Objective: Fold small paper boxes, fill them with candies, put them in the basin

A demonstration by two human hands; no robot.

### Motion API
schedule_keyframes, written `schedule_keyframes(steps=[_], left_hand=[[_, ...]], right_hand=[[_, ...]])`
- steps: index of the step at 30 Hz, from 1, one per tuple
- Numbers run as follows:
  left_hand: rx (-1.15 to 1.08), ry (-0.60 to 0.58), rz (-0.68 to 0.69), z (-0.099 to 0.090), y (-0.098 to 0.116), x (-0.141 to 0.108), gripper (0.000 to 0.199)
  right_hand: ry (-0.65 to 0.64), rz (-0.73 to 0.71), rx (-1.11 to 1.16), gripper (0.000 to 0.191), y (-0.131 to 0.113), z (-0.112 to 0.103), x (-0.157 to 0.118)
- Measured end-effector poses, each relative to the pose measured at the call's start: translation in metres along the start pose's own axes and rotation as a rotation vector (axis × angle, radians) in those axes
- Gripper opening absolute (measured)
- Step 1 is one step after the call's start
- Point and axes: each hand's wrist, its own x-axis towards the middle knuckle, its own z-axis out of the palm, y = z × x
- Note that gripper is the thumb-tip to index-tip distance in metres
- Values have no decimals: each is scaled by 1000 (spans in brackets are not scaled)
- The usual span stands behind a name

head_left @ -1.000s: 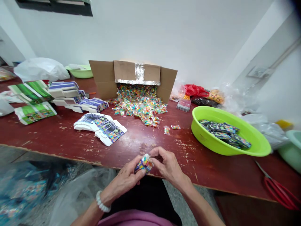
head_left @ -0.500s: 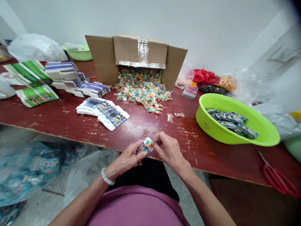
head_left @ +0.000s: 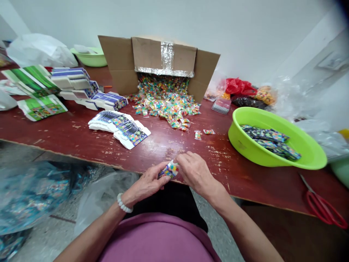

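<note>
Near the table's front edge, my left hand (head_left: 151, 179) is wrapped round a small printed candy box (head_left: 168, 171), purple with coloured dots. The box is tilted, its white end pointing up and to the right. At that end my right hand (head_left: 194, 170) has its fingers curled and pressed together, touching the box's edge; what lies between the fingertips is hidden. Beyond the hands lie two loose wrapped candies (head_left: 197, 135). A fanned stack of flat printed cartons (head_left: 132, 133) lies to the left.
A cardboard box (head_left: 120, 67) on its side spills a heap of wrapped candies (head_left: 170, 105). At right stand a green basin (head_left: 242, 151) with dark printed packs (head_left: 272, 140) and red-handled scissors (head_left: 319, 207). More cartons (head_left: 109, 100) are at left; plastic bags (head_left: 35, 196) lie below the table.
My right hand has turned and closed in over the white end of the box, its fingers now covering more of it. My left hand keeps its hold. The view has shifted slightly.
</note>
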Motion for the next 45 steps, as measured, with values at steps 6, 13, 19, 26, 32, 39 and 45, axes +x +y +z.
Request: schedule_keyframes(steps=[6, 13, 19, 26, 32, 39, 45], left_hand=[[64, -60, 36, 2, 2, 2, 40], [-202, -48, -3, 8, 3, 1, 44], [-488, 71, -76, 12, 4, 3, 41], [-739, 168, -202, 15, 2, 2, 44], [-758, 190, -178, 18, 1, 2, 37], [-1018, 96, -363, 12, 13, 4, 33], [-932, 166, -298, 13, 13, 4, 36]], right_hand=[[-24, 5, 267, 11, 1, 1, 9], [22, 249, 809, 32, -3, 15, -3], [338, 284, 736, 31, -16, 26, -11], [106, 705, 1434, 42, -11, 35, -6], [144, 768, 1577, 26, -23, 43, -2], [319, 181, 923, 15, -19, 32, -4], [246, 247, 1121, 7, -17, 32, -1]])
